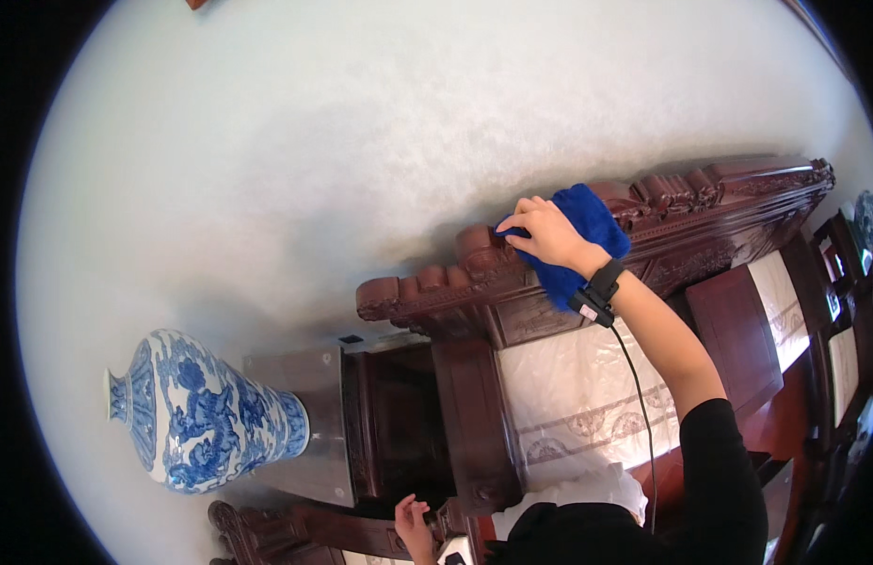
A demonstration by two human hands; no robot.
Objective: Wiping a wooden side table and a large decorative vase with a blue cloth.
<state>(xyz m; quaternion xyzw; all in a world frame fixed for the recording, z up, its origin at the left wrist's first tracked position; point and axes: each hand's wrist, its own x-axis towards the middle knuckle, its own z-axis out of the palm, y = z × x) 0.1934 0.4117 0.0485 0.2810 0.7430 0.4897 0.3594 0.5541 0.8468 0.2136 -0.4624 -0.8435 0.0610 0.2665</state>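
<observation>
My right hand (pixel 549 234) is closed on a bright blue cloth (pixel 592 221), which lies against the carved top rail of a dark wooden sofa (pixel 483 259). Part of the cloth hangs down the sofa's backrest below my wrist. A black band with a small device (pixel 596 292) and a cable is on that wrist. Low in the view, my left hand (pixel 415 527) is held near a dark wooden armrest (pixel 455 518). Its fingers are loosely bent and apart, with nothing seen in them.
A tall blue-and-white porcelain vase (pixel 215 414) stands on a glass-topped side table (pixel 309 367) at the left. Plastic-covered seat cushions (pixel 587 377) lie on the sofa, beside a dark wooden block (pixel 735 334). The pale wall (pixel 314 160) rises right behind the furniture.
</observation>
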